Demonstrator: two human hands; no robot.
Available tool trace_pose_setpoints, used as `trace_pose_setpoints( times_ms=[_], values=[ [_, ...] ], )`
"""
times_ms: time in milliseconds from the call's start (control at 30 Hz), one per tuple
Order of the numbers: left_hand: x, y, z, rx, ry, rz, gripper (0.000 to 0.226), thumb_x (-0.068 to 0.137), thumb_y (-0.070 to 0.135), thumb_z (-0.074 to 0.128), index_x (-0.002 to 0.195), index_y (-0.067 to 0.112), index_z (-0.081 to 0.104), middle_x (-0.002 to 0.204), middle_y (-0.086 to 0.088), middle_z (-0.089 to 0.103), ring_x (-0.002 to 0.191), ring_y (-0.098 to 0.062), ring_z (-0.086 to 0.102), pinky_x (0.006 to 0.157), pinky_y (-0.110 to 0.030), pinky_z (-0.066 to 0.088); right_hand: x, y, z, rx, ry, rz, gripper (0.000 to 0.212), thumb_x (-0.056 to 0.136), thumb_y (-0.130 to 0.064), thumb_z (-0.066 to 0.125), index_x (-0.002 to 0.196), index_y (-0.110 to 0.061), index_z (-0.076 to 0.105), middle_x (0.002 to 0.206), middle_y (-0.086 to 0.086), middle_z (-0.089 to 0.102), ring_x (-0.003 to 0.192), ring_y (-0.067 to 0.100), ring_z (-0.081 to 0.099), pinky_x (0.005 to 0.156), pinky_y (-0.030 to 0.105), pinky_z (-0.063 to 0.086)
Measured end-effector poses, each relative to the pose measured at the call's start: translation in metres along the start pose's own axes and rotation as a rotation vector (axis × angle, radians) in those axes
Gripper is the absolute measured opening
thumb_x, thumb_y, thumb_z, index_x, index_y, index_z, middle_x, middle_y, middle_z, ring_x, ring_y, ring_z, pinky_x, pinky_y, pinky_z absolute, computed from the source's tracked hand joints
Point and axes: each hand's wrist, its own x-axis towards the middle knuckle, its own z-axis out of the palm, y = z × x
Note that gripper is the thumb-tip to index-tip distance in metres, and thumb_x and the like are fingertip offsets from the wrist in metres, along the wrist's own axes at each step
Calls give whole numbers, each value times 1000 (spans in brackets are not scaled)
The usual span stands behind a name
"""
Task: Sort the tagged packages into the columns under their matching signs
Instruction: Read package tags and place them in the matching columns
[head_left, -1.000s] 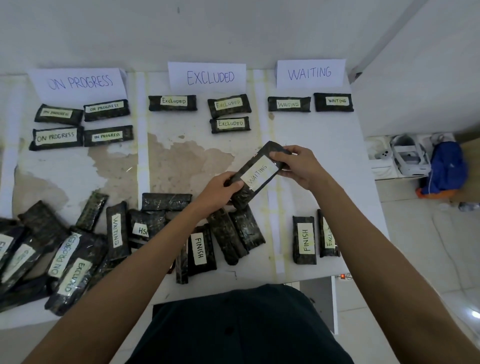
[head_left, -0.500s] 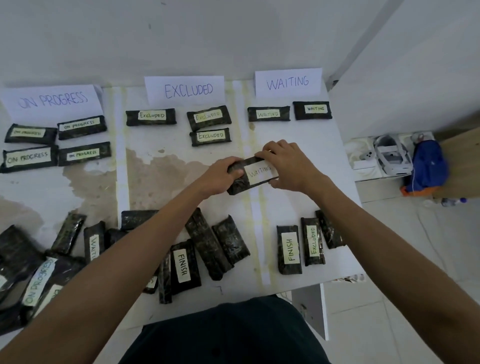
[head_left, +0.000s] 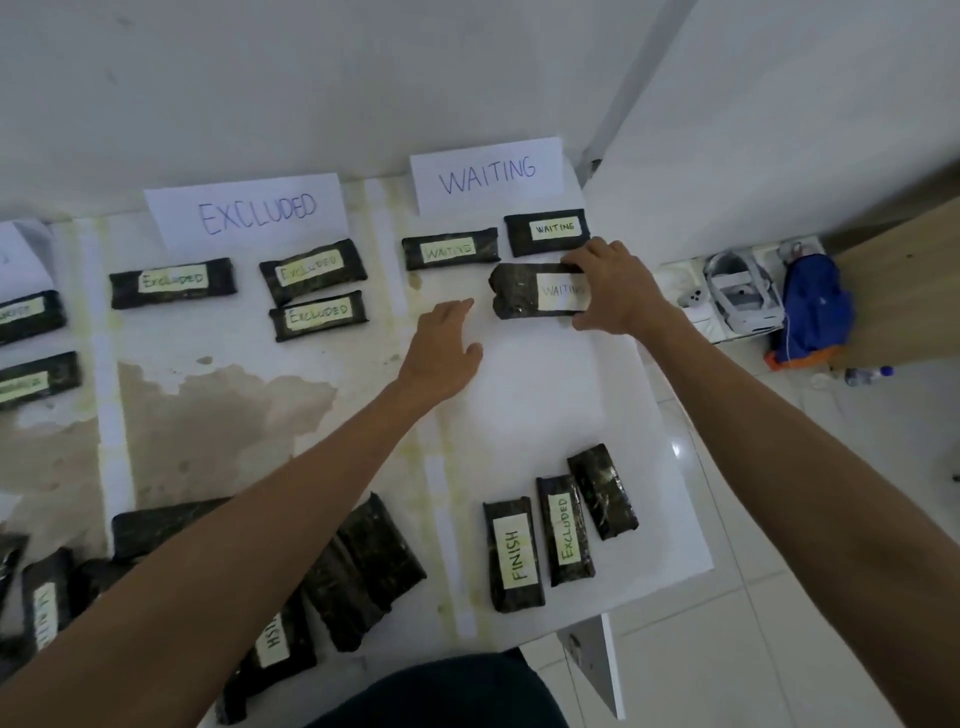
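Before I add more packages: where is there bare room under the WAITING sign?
Free: the white stretch between the package in the right hand and the FINISH package near the front edge. Crowded: directly under the WAITING sign, and the near-left pile.

Both arms bare, stretched forward toward far right corner of desk (head_left: 649, 467). Right hand (head_left: 610, 291) palm down, fingers (head_left: 582, 257) curled over far edge of package (head_left: 524, 296), thumb on near edge, grip closed around its right end. Left hand (head_left: 447, 348) flat, palm down, fingers together and pointing forward, loose, holding nothing, just left of package, not touching it. Left forearm crosses desk diagonally from near-left edge.
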Motion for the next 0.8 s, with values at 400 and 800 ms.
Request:
trace_pose_setpoints(
  times_ms=[400,800],
  values=[
    [13,-2,10,346,3,78,60,89,18,50,144,9,27,154,-9,21,140,-27,17,114,-40,23,19,11,13,60,-39,-24,68,68,-23,79,129,-17,50,129,8,50,114,30,48,95,44,39],
    [-72,-1,18,247,-27,150,56,91,20,49,144,12,30,152,-8,26,139,-26,21,114,-39,22,-54,-23,11,199,81,10,57,77,-14,72,130,-13,51,134,11,46,123,30,44,97,41,37]
  ],
)
